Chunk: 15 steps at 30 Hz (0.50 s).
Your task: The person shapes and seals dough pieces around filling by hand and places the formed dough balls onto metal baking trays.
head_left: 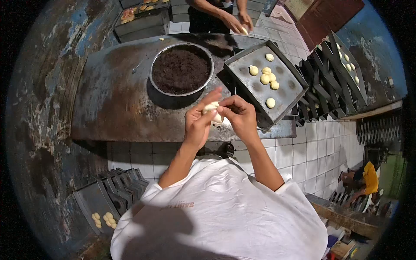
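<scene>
1. Fingertips of the right hand (240, 117) pinch the dough piece (213, 113) near frame centre; the left hand (198, 123) cups it, thumb pressed on.
2. Below them spreads the worn table (108, 95).
3. Upper right, the tray (255, 93) carries dough balls (270, 102).
4. Upper centre, the bowl (151, 77) holds dark crumbs (180, 69).

Both forearms reach forward, left hand (200, 119) with fingers spread, right hand (239, 116) pinching, fingertips nearly meeting.
</scene>
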{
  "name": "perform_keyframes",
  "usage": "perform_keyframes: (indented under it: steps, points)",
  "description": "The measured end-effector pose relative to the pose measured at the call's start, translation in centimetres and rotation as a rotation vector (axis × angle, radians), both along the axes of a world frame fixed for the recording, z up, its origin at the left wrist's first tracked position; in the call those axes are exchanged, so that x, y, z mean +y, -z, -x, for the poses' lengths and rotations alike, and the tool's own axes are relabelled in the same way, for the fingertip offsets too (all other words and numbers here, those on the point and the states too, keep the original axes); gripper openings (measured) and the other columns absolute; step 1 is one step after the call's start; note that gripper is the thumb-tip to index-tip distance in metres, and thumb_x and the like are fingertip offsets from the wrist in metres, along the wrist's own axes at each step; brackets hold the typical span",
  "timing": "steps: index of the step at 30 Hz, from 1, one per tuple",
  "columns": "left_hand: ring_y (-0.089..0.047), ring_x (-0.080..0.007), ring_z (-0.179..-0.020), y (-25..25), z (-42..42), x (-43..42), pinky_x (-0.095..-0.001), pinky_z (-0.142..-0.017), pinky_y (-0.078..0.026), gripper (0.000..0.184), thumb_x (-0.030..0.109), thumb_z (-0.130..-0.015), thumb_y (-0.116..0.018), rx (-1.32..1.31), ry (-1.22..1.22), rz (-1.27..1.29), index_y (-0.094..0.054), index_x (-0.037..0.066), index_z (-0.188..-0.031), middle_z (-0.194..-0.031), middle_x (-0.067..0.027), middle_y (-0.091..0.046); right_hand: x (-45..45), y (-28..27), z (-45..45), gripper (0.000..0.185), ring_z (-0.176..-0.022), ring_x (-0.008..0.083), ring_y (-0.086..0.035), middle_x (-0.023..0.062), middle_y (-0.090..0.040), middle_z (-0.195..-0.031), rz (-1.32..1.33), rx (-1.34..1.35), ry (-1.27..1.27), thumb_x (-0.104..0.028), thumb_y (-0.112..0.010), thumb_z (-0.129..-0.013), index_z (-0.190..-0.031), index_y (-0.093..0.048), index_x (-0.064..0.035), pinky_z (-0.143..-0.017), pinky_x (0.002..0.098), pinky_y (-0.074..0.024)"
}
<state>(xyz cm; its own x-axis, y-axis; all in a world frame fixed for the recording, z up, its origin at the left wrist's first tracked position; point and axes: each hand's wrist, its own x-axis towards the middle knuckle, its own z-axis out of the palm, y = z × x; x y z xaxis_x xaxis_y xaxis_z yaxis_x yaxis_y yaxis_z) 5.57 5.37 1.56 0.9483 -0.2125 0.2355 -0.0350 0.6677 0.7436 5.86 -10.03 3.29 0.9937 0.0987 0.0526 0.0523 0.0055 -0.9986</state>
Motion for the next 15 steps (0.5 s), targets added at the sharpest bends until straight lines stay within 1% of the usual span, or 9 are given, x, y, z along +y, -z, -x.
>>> perform_keyframes:
  steps: [3, 4, 6, 8, 10, 11, 12, 14, 15]
  points:
    - [-0.066, -0.0235, -0.115, 0.3, -0.3, 0.7, -0.0364, -0.101, -0.053, 0.027, 0.008, -0.099, -0.061, 0.266, -0.105, 0.145, -0.058, 0.000, -0.126, -0.124, -0.0190, -0.067, 1.8, -0.6, 0.8, 0.019, -0.082, 0.0128, -0.067, 0.0051, -0.071, -0.090, 0.029, 0.013, 0.088, -0.008, -0.076, -0.087, -0.102, -0.073, 0.0018, -0.076, 0.0282, -0.0527]
    - [-0.066, -0.0235, -0.115, 0.4, -0.5, 1.2, -0.0364, -0.101, -0.053, 0.027, 0.008, -0.099, -0.061, 0.262, -0.103, 0.142, -0.058, 0.000, -0.126, -0.124, -0.0190, -0.067, 2.6, -1.1, 1.1, 0.019, -0.082, 0.0128, -0.067, 0.0051, -0.071, -0.090, 0.026, 0.010, 0.090, -0.008, -0.076, -0.087, -0.102, -0.073, 0.0018, -0.076, 0.0282, -0.0527]
    - [-0.066, -0.0255, -0.115, 1.1, -0.5, 2.1, -0.0369, -0.101, -0.052, 0.024, 0.013, -0.099, -0.065, 0.272, -0.148, 0.155, -0.059, 0.001, -0.119, -0.120, -0.0191, -0.069, 4.3, -1.8, 1.9, 0.022, -0.081, 0.0197, -0.069, 0.0084, -0.070, -0.091, 0.224, -0.271, 0.127, -0.010, -0.079, -0.083, -0.103, -0.075, -0.0005, -0.073, 0.0304, -0.0529]
    - [-0.067, -0.0256, -0.113, 1.5, -0.3, 2.5, -0.0361, -0.100, -0.052, 0.026, 0.022, -0.101, -0.065, 0.223, -0.182, 0.088, -0.064, 0.000, -0.116, -0.121, -0.0196, -0.069, 4.5, -2.2, 2.3, 0.029, -0.084, 0.0140, -0.064, 0.0073, -0.066, -0.098, 0.399, -0.211, 0.094, -0.006, -0.079, -0.083, -0.110, -0.074, 0.0018, -0.075, 0.0262, -0.0518]
    - [-0.063, -0.0294, -0.120, 1.0, 0.0, 3.0, -0.0409, -0.103, -0.050, 0.033, 0.028, -0.107, -0.053, 0.108, -0.166, -0.025, -0.068, -0.001, -0.109, -0.126, -0.0239, -0.067, 4.9, -2.0, 1.9, 0.027, -0.088, 0.0151, -0.063, 0.0081, -0.064, -0.100, 0.509, -0.265, 0.175, -0.005, -0.080, -0.081, -0.107, -0.073, 0.0025, -0.078, 0.0267, -0.0524]
    - [-0.060, -0.0295, -0.126, 0.7, 0.1, 3.6, -0.0431, -0.109, -0.045, 0.043, 0.035, -0.106, -0.051, 0.054, -0.136, -0.063, -0.072, -0.002, -0.107, -0.139, -0.0252, -0.059, 5.1, -0.7, 1.0, 0.022, -0.087, 0.0212, -0.067, 0.0105, -0.066, -0.099, 0.465, -0.418, 0.243, -0.011, -0.083, -0.078, -0.097, -0.076, -0.0022, -0.075, 0.0325, -0.0521]
    - [-0.060, -0.0295, -0.126, 0.7, 0.2, 4.2, -0.0431, -0.109, -0.045, 0.043, 0.035, -0.106, -0.051, 0.058, -0.142, -0.063, -0.072, -0.002, -0.107, -0.139, -0.0252, -0.059, 5.4, -0.8, 1.0, 0.022, -0.087, 0.0212, -0.067, 0.0105, -0.066, -0.099, 0.464, -0.416, 0.236, -0.011, -0.083, -0.078, -0.097, -0.076, -0.0022, -0.075, 0.0325, -0.0521]
    - [-0.055, -0.0302, -0.132, 0.7, 0.1, 5.2, -0.0442, -0.113, -0.040, 0.038, 0.030, -0.101, -0.056, -0.114, -0.026, -0.117, -0.072, -0.003, -0.113, -0.152, -0.0239, -0.047, 5.9, -1.4, 0.8, 0.017, -0.091, 0.0158, -0.066, 0.0064, -0.067, -0.099, -0.138, 0.048, 0.056, -0.009, -0.082, -0.081, -0.094, -0.075, -0.0003, -0.077, 0.0308, -0.0527]
    - [-0.052, -0.0312, -0.134, 0.3, 0.2, 5.3, -0.0447, -0.116, -0.037, 0.042, 0.023, -0.094, -0.060, -0.134, -0.002, -0.110, -0.066, -0.004, -0.126, -0.156, -0.0217, -0.041, 5.5, -0.9, 0.5, 0.014, -0.094, 0.0125, -0.064, 0.0060, -0.068, -0.103, -0.076, 0.013, -0.044, -0.006, -0.079, -0.083, -0.094, -0.075, 0.0012, -0.080, 0.0298, -0.0534]
